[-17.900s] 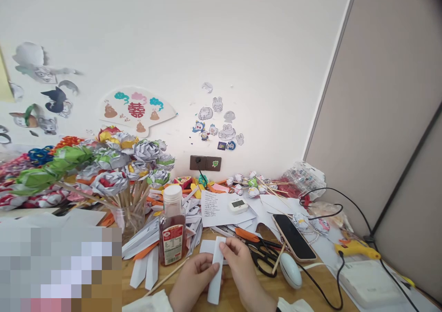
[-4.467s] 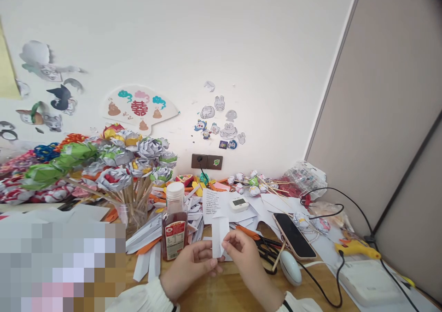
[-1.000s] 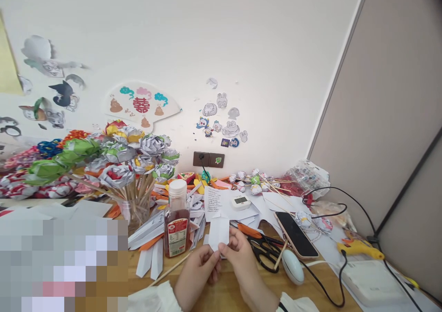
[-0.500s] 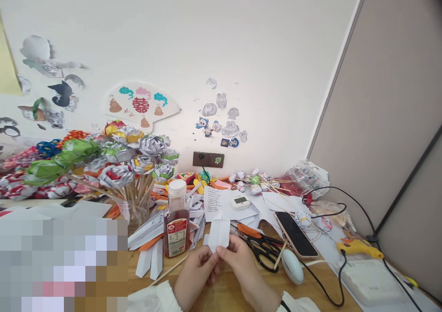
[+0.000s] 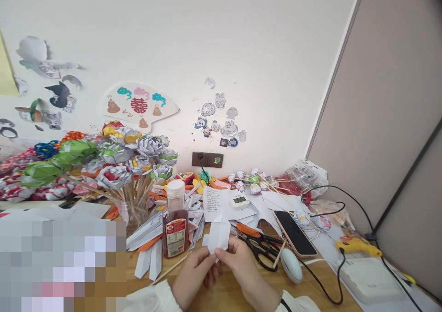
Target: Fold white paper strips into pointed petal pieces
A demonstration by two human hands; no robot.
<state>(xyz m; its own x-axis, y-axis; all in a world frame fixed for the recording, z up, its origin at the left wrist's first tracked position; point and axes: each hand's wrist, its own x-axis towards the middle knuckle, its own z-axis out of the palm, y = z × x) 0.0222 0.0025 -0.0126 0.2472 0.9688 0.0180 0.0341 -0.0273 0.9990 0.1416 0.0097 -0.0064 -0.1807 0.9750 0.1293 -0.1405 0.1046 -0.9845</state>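
Between my hands, over the front of the wooden table [image 5: 221,298], is a folded piece of white paper [image 5: 218,236], its upper part standing up from my fingers. My left hand [image 5: 196,268] pinches its lower left edge with the thumb on top. On the lower right edge, my right hand [image 5: 238,261] presses its thumb, with the fingers curled behind. Both thumb tips nearly meet at the bottom of the paper. Some fingers are hidden behind it. Black-handled scissors [image 5: 264,254] lie right of my right hand, and a bottle of reddish-brown liquid [image 5: 175,226] stands left of the paper.
Paper flowers on sticks [image 5: 134,173] stand in a clear holder at left, near folded paper strips [image 5: 148,231]. A phone [image 5: 295,233], a pale mouse [image 5: 291,266], a yellow glue gun [image 5: 359,246] with a black cable, and a white timer [image 5: 239,202] lie about.
The paper has shifted slightly in my fingers, and its upper end looks more pointed. Both hands keep their pinch in nearly the same place. The view has moved a little.
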